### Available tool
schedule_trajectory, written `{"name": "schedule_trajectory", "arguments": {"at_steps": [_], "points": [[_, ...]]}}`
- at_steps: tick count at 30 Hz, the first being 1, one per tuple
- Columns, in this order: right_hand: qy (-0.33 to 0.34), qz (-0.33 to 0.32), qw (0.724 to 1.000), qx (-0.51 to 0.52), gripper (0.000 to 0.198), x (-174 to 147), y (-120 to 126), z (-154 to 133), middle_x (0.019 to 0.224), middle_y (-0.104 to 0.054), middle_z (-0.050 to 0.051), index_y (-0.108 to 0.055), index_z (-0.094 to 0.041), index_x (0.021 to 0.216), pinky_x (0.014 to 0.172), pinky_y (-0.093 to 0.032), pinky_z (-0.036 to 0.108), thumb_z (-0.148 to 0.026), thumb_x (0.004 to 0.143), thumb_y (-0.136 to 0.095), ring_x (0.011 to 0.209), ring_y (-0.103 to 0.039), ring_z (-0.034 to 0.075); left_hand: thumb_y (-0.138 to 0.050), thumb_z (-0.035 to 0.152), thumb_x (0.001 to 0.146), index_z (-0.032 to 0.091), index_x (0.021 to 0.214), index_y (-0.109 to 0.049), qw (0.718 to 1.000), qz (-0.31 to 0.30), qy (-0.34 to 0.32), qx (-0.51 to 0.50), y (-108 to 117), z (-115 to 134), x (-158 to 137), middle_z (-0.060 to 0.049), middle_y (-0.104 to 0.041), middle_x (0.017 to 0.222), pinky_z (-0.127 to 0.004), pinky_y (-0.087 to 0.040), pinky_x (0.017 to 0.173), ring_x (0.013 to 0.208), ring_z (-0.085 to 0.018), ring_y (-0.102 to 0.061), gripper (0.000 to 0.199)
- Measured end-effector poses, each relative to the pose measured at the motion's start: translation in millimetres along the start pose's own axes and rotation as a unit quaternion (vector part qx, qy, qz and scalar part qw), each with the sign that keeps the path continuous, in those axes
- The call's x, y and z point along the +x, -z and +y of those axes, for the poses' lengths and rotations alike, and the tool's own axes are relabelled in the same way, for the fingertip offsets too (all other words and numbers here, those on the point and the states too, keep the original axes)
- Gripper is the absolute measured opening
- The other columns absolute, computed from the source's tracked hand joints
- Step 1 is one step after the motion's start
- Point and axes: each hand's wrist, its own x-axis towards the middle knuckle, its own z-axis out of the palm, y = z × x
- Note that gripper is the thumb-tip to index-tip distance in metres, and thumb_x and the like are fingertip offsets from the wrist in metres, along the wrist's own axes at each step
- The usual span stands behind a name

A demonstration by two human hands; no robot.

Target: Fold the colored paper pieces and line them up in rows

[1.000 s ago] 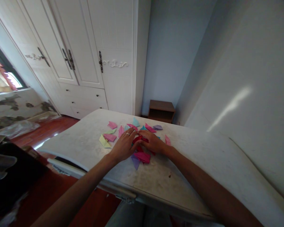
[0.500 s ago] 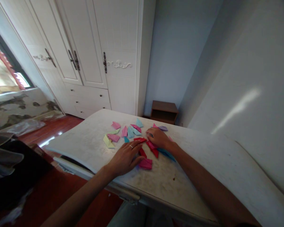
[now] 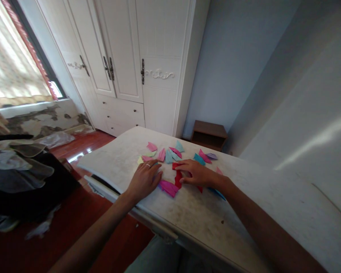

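Note:
My left hand [image 3: 144, 179], a ring on one finger, lies low over the table among folded paper pieces, its fingers stretched and apart. Close to its thumb is a magenta folded paper piece [image 3: 169, 188]. My right hand [image 3: 198, 173] reaches in from the right, thumb and fingers apart, with its fingertips at red folded paper pieces [image 3: 178, 179]; part of the red paper is hidden under the palm. Beyond the hands lie a light blue folded paper piece [image 3: 168, 156], a pink one [image 3: 152, 146] and a teal one [image 3: 199, 159].
The white table [image 3: 113, 159] has an open gap under its left front edge. Behind it stand a white wardrobe [image 3: 161, 102] and a small brown cabinet [image 3: 209, 132]. A dark heap with sheer cloth [image 3: 17, 159] is at the left.
My view has turned left. My right hand has come back toward me, from the far pieces to the red paper, uncovering the teal piece. My left hand has shifted left, off the red paper.

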Motion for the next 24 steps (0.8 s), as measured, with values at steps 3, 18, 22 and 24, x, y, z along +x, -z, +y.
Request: {"name": "schedule_trajectory", "arguments": {"at_steps": [3,18,22,24], "points": [[0.007,-0.006,1.0,-0.018,0.034,3,-2,-5,0.128,-0.062,0.013,-0.067,-0.018,0.116,0.101,-0.04,0.043,-0.029,0.083,-0.067,0.119,-0.055,0.027,-0.043,0.029,0.093,0.018,0.116,-0.058,0.999,0.018,0.031,0.0,1,-3,2,-0.013,-0.061,0.125,-0.043,-0.044,0.1,0.119,-0.025,-0.055,0.03],[-0.017,0.039,0.999,0.025,0.032,0,-6,6,0.113,-0.069,0.009,-0.067,-0.018,0.114,0.092,-0.043,0.036,-0.017,0.083,-0.061,0.105,-0.06,0.023,-0.048,0.028,0.086,0.014,0.126,-0.049,0.992,0.014,0.118,-0.047,-10,-21,0,-0.014,-0.061,0.125,-0.042,-0.043,0.102,0.118,-0.026,-0.056,0.043],[-0.047,0.033,0.998,-0.032,0.027,0,-2,6,0.102,-0.067,0.011,-0.07,-0.017,0.11,0.086,-0.043,0.035,-0.018,0.085,-0.06,0.096,-0.059,0.023,-0.05,0.039,0.088,0.014,0.128,-0.048,0.989,0.013,0.148,-0.028,-8,-16,1,-0.016,-0.061,0.125,-0.048,-0.042,0.101,0.116,-0.029,-0.057,0.047],[-0.069,0.031,0.995,-0.062,0.024,0,1,5,0.097,-0.067,0.011,-0.073,-0.018,0.106,0.083,-0.043,0.034,-0.019,0.086,-0.059,0.093,-0.058,0.023,-0.046,0.044,0.091,0.014,0.126,-0.048,0.982,0.019,0.185,-0.001,-7,-11,2,-0.017,-0.062,0.123,-0.053,-0.039,0.102,0.117,-0.031,-0.057,0.046]]}}
